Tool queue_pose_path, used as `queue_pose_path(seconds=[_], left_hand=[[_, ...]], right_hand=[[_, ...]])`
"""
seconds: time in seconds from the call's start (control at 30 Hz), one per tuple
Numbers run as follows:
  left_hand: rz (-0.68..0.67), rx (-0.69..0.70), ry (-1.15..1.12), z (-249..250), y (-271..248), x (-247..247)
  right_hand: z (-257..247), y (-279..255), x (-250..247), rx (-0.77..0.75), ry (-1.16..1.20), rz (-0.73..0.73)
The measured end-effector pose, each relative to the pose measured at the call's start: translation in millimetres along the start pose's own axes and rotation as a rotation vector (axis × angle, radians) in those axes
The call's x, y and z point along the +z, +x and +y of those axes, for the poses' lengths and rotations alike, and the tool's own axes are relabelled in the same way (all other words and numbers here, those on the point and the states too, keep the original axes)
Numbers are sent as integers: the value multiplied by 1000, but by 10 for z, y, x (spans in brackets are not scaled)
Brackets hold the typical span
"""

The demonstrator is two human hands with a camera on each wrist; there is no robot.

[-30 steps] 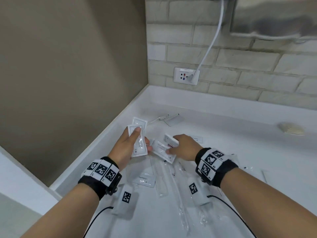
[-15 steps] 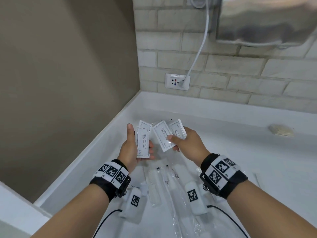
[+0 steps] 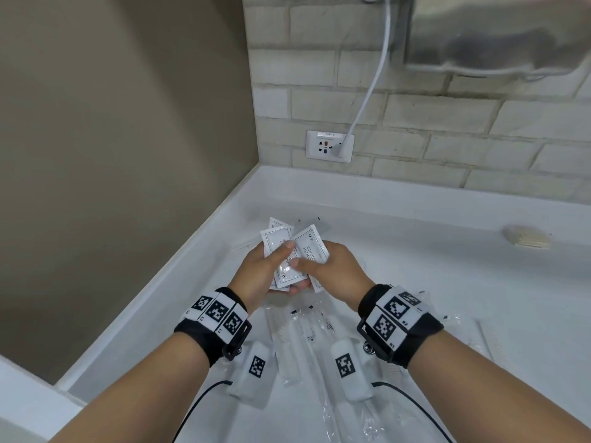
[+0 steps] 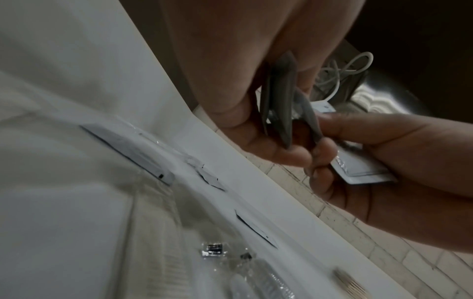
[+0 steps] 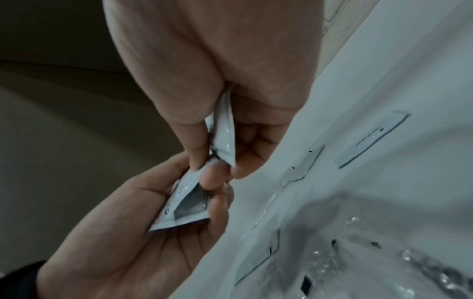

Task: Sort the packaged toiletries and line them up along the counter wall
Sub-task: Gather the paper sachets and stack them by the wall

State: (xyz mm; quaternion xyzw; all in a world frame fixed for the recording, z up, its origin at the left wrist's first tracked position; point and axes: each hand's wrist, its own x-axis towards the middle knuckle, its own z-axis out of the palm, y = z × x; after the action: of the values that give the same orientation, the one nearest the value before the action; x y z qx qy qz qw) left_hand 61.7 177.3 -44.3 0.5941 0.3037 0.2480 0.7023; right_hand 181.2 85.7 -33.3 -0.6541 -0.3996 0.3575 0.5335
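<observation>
While above the counter (image 3: 415, 282), both hands' grips closed: left hand (image 3: 256, 273) and right hand (image 3: 335, 270) on sachets (image 3: 289, 251).

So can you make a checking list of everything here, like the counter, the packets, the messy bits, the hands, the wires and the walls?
Surface: white counter, raised back edge.
Job's things: white sachets held above the counter; clear-wrapped long items lying below.
Clutter: tan packet lying apart at right.
Grippers: left hand and right hand both pinch sachets, touching.
Cables: white cord plugged into socket.
Surroundings: brick wall, beige side wall.

White sachets (image 3: 289, 251) — fanned, seemingly overlapping.
</observation>
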Motion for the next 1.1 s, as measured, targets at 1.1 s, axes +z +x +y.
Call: queue_pose_path(seconds=[1.1], left_hand=[[-190,-50,170,-130,83,-132]], right_hand=[[-29,335,-196,26,-224,-50]])
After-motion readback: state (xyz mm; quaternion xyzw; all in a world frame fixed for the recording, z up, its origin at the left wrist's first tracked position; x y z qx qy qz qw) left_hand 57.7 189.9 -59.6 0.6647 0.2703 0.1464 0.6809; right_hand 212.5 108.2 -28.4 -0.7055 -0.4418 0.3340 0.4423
